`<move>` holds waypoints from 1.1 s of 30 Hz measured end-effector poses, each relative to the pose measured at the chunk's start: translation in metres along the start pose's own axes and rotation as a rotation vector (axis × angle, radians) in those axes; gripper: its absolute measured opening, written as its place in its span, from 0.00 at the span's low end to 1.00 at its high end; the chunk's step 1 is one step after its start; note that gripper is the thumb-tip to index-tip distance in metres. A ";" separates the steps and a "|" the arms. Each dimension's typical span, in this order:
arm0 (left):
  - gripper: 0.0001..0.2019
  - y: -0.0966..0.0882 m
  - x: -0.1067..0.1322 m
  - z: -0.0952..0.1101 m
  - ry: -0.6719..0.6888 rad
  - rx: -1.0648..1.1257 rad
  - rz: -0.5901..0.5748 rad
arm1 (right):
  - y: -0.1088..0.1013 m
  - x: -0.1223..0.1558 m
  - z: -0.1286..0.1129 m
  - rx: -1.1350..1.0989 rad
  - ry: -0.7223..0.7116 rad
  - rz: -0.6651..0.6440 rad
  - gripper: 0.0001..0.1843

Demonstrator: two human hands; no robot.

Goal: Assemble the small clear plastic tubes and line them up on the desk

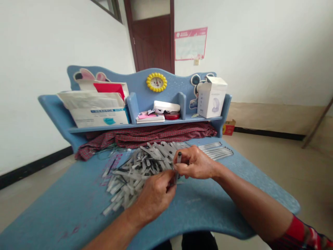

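Left hand point(156, 194) and right hand point(196, 162) both pinch one grey pen point(179, 159); the pen row point(215, 150) at two o'clock seems done, the large ten-o'clock pile point(137, 168) not.

Blue desk point(65, 205), curved front edge, pinkish marks point(75, 230) near front left. Middle: loose heap of grey pen parts point(130, 173), spilling toward left. Right rear: pens point(217, 151) in row, side by side, near heap. Rear: plaid cloth point(145, 137) bunched under shelf point(182, 120). On shelf: mask box point(101, 116) left, books point(150, 118) and red tin point(172, 116) middle, white box point(211, 99) right.
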State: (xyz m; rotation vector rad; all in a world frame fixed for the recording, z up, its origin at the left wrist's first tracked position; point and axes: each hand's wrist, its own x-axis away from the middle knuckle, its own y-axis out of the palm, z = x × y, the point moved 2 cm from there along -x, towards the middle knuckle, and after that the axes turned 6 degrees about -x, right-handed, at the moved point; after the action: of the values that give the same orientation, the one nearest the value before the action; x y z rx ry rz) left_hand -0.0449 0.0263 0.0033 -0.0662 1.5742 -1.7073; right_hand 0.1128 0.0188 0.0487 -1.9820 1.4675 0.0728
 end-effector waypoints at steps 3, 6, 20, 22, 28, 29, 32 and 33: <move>0.05 -0.006 -0.002 0.000 -0.028 -0.035 0.045 | -0.007 0.000 -0.007 0.168 -0.030 0.157 0.11; 0.05 -0.011 -0.003 0.001 -0.062 -0.040 0.033 | -0.011 0.006 -0.022 0.535 -0.091 0.347 0.13; 0.12 -0.012 -0.002 0.002 -0.011 0.075 -0.050 | -0.002 0.026 -0.021 1.133 0.109 -0.245 0.11; 0.15 -0.013 -0.001 0.002 -0.016 0.093 -0.029 | -0.020 0.034 -0.005 1.175 0.252 -0.212 0.11; 0.11 -0.017 -0.001 -0.002 -0.015 0.063 -0.003 | -0.088 0.073 0.050 1.123 0.612 -0.141 0.11; 0.10 -0.018 -0.001 -0.003 -0.020 0.057 -0.009 | -0.095 0.078 0.057 1.119 0.635 -0.140 0.12; 0.08 -0.023 -0.003 -0.005 -0.052 0.053 -0.023 | -0.109 0.088 0.074 1.109 0.668 -0.139 0.13; 0.08 -0.026 -0.004 -0.005 -0.060 0.053 -0.027 | -0.110 0.090 0.078 1.107 0.674 -0.141 0.13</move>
State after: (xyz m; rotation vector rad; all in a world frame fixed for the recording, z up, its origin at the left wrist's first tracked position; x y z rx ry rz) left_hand -0.0579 0.0303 0.0258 -0.1117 1.4891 -1.7514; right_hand 0.2675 0.0023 0.0025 -1.1665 1.2557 -1.2849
